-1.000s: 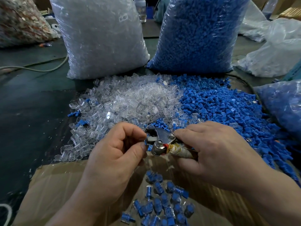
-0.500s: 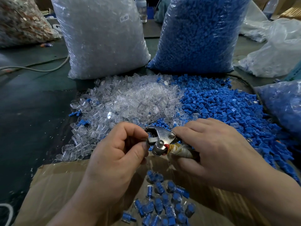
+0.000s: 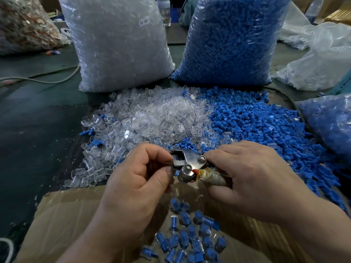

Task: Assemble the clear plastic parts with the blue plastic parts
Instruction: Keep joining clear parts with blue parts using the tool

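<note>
Top of the frame: left sack [image 3: 117, 44] and right sack [image 3: 228, 40] stand side by side on the table [image 3: 38, 130]. Just below them, the left pile of loose parts [image 3: 148, 118] butts against the right pile of loose parts [image 3: 266, 126]. Lower centre, left hand [image 3: 136, 179] and right hand [image 3: 252, 179] meet on a metal hand tool [image 3: 188, 164] above the cardboard box [image 3: 62, 221], with assembled pieces [image 3: 190, 238] lying in it. A cable [image 3: 47, 80] runs along the upper left.

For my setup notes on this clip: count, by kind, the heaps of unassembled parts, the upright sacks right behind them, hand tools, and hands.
Heaps: 2, clear heap and blue heap
Upright sacks: 2, clear sack and blue sack
Metal tool: 1
Hands: 2, left hand and right hand
Total: 7
</note>
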`<state>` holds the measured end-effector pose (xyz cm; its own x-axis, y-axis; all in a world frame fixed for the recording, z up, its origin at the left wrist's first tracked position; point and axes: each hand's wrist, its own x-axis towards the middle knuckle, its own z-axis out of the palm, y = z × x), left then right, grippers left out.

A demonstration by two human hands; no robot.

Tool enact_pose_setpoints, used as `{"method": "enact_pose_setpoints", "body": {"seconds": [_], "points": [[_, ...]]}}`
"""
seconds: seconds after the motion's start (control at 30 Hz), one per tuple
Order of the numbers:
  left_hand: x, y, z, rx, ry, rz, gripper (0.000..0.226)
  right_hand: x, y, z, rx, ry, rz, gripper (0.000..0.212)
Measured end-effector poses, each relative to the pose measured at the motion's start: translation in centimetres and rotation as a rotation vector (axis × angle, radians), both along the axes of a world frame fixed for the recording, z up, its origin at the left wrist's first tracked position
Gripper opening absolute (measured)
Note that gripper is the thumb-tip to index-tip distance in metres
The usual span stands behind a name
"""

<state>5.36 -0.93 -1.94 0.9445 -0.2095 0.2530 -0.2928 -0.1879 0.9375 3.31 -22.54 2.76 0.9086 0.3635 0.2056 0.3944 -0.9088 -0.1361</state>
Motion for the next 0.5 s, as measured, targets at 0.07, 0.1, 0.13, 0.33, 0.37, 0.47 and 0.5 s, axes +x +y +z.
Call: {"method": "enact_pose_setpoints", "body": {"seconds": [0.07, 0.1, 0.13, 0.33, 0.37, 0.47, 0.5], "points": [[-0.03, -0.06, 0.14, -0.005, -0.008, 0.008, 0.021, 0.07, 0.09, -0.06, -0.003, -0.008, 0.001, 0.040], [0.00, -0.09, 0.19, -0.007, -0.011, 0.013, 0.020, 0.11, 0.10, -0.09, -0.005, -0.016, 0.002, 0.040], [0.02, -0.14, 0.25, -0.013, -0.012, 0.017, 0.019, 0.13, 0.07, -0.12, -0.005, -0.025, 0.003, 0.040], [-0.02, -0.12, 0.31, -0.017, -0.001, 0.002, 0.017, 0.22, -0.08, -0.07, -0.002, -0.016, 0.016, 0.044], [-0.06, -0.05, 0.23, -0.012, -0.003, 0.002, 0.017, 0.23, -0.05, -0.04, -0.002, -0.011, 0.014, 0.042], [-0.18, -0.08, 0.29, -0.001, -0.001, 0.000, 0.020, 0.10, 0.03, 0.14, 0.018, 0.008, 0.008, 0.038], [-0.23, -0.08, 0.37, 0.003, -0.004, 0.003, 0.020, 0.06, 0.05, 0.20, 0.027, 0.012, 0.009, 0.038]]}}
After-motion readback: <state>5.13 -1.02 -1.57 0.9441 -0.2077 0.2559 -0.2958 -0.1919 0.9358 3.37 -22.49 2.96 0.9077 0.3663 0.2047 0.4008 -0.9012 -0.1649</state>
